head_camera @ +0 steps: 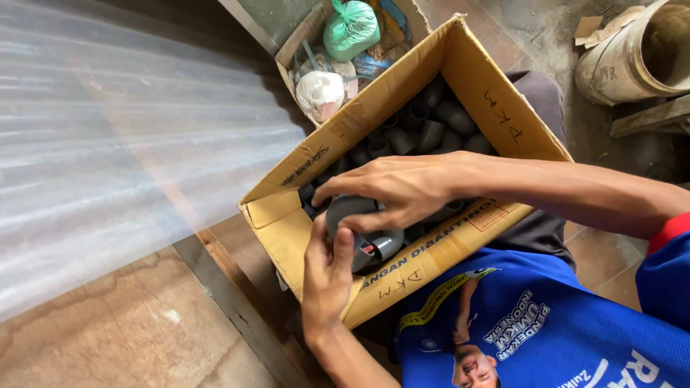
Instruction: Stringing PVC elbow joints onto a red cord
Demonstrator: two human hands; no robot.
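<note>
Over the open brown cardboard box (460, 79), both hands meet on a grey plastic pipe fitting (359, 233) at the box's near corner. Right hand (392, 190) lies across its top, fingers curled down around it; left hand (327, 276) cups it from below, thumb pressed against its side. More dark grey pipe fittings (438, 122) fill the box. Beyond it sits a smaller carton holding knotted green and white plastic bags (338, 50).

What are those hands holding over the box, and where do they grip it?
A grey pipe fitting: right hand over its top, left hand gripping its lower side.
</note>
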